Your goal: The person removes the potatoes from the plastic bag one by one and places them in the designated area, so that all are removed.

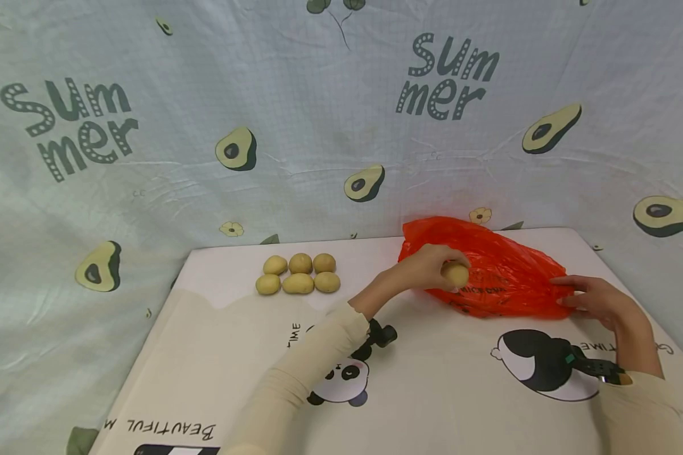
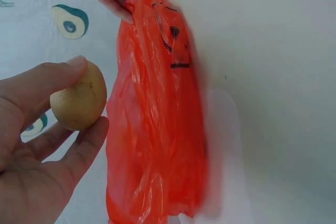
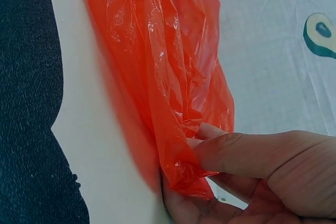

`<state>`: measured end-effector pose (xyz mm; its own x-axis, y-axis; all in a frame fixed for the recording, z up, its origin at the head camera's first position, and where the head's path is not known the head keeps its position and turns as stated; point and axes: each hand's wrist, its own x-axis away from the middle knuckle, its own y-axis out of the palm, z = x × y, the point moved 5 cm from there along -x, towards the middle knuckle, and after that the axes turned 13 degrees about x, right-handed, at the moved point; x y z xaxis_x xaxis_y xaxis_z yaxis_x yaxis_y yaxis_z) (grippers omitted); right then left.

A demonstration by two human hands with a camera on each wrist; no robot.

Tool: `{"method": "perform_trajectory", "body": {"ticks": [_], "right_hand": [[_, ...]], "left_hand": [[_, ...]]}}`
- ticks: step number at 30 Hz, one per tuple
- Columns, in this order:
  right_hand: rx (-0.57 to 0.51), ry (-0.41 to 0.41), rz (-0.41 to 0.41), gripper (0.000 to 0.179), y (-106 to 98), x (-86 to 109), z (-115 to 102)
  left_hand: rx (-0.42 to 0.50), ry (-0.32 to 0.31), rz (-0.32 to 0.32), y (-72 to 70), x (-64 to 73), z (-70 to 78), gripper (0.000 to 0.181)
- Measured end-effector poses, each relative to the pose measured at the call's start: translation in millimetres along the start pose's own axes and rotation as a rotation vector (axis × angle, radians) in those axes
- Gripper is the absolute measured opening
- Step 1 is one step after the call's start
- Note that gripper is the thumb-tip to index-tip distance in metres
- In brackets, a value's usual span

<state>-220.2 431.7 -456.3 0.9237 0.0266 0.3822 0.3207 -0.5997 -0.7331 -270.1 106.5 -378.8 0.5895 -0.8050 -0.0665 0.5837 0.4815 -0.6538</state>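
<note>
My left hand (image 1: 432, 266) pinches a small yellow potato (image 2: 80, 97) between thumb and fingertips, held over the left part of the red plastic bag (image 1: 506, 268) in the head view. At the bag's right end, my right hand (image 1: 594, 298) grips the gathered plastic, with thumb and fingers on its edge in the right wrist view (image 3: 236, 166). Creased and lying on its side, the bag shows dark printed lettering on its front. Whatever is inside it is hidden by the red film.
Several potatoes (image 1: 298, 282) sit in two rows on the white table (image 1: 216, 354), left of the bag. Panda prints (image 1: 341, 379) and lettering mark the tabletop. Behind the table's back edge hangs a pale cloth (image 1: 296, 126) with avocado pictures.
</note>
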Motion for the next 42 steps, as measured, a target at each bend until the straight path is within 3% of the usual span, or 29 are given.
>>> {"method": "perform_trajectory", "body": {"ticks": [15,42], "right_hand": [[0.014,-0.007,0.018,0.066,2,0.4,1],[0.034,-0.011,0.033,0.065,1,1.2,0]], "left_hand": [[-0.012,-0.002,0.031,-17.2,35.1,-3.9,0.042],[-0.018,0.001,0.084,-36.7,74.1,-15.1,0.045]]}}
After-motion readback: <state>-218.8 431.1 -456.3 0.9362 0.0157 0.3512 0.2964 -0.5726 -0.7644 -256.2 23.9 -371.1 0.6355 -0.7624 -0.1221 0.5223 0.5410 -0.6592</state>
